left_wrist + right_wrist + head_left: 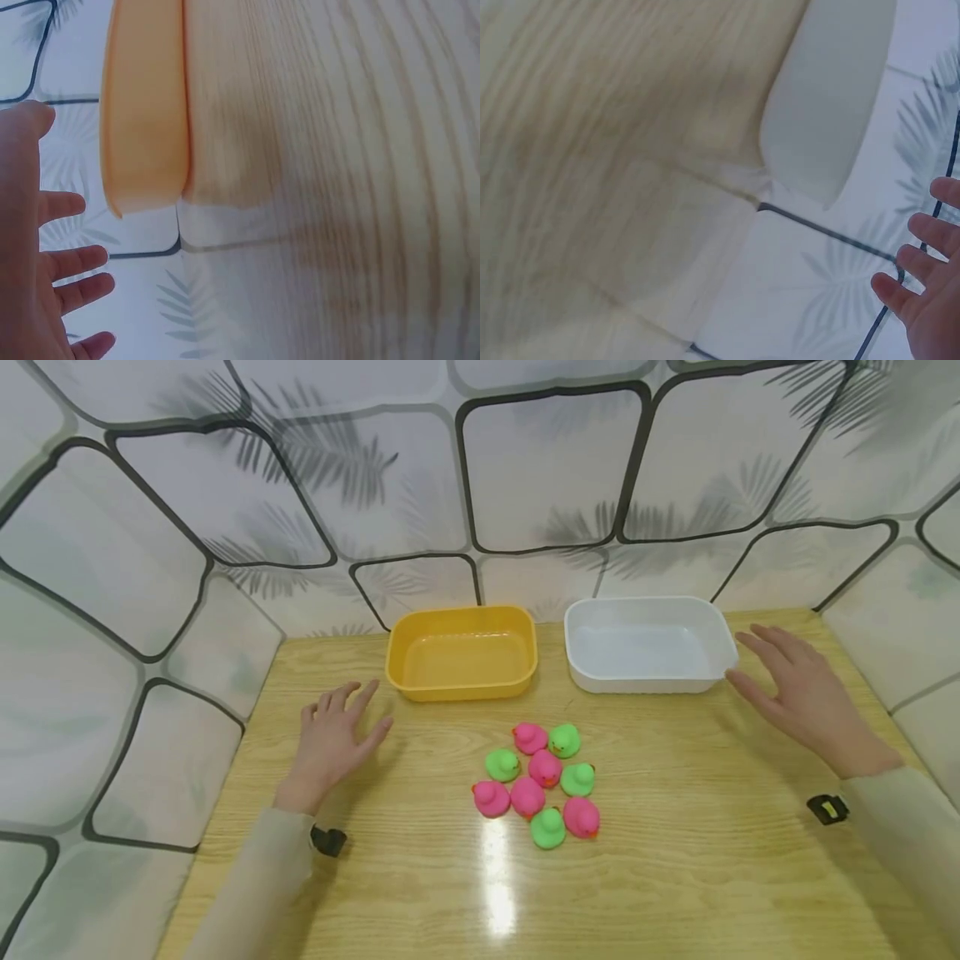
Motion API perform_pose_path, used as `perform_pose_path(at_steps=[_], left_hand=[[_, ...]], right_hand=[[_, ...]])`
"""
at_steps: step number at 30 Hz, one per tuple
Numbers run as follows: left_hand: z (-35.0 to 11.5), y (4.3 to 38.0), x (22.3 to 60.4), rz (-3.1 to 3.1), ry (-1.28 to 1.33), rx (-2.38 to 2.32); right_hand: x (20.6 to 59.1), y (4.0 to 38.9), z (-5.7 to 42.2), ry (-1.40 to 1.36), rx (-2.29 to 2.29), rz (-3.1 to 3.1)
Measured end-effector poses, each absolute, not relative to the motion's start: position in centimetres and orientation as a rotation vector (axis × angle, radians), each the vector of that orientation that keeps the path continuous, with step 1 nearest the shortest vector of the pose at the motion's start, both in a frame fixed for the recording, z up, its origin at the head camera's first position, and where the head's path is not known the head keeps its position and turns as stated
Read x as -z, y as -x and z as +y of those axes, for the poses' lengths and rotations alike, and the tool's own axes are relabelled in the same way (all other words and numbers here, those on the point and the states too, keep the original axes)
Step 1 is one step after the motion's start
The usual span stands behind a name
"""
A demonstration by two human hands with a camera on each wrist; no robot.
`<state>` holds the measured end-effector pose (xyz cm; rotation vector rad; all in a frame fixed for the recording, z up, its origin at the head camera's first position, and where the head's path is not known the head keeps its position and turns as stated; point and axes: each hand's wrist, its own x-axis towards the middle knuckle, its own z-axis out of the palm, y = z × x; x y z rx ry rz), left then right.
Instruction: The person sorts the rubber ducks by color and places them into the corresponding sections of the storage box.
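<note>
My left hand [332, 742] hovers over the table at the left, fingers spread and holding nothing, just short of the yellow tray [462, 690]. On the other side, my right hand [806, 693] is held out beside the right end of the white tray [645, 685], its fingers extended and nothing in them. Several pink rubber ducks [528, 797] and green rubber ducks [548, 828] lie in a loose cluster between the hands, in front of the trays. In the left wrist view the yellow tray [146, 112] is apart from the fingers; the right wrist view shows the white tray [829, 105] likewise apart.
The wooden table [420, 877] reaches to a patterned cloth backdrop [547, 468] behind the trays, with similar panels left and right. Dark wrist devices [327, 841] sit at both cuffs.
</note>
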<state>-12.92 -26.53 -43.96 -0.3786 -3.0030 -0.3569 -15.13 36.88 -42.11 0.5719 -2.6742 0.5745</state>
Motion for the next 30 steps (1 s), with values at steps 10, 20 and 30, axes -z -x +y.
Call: perform_pose_path(at_steps=[10, 20, 30], left_hand=[[-24.0, 12.4, 42.8, -2.835, 0.552, 0.458], [-20.7, 12.5, 42.8, -2.852, 0.717, 0.427], [-17.3, 12.5, 42.9, -2.876, 0.841, 0.392]], right_hand=[[40.1, 16.0, 33.8, -0.672, -0.62, -2.64], [39.6, 17.7, 30.8, -0.738, -0.654, -2.618], [39.5, 19.1, 28.2, -0.815, -0.624, -2.617]])
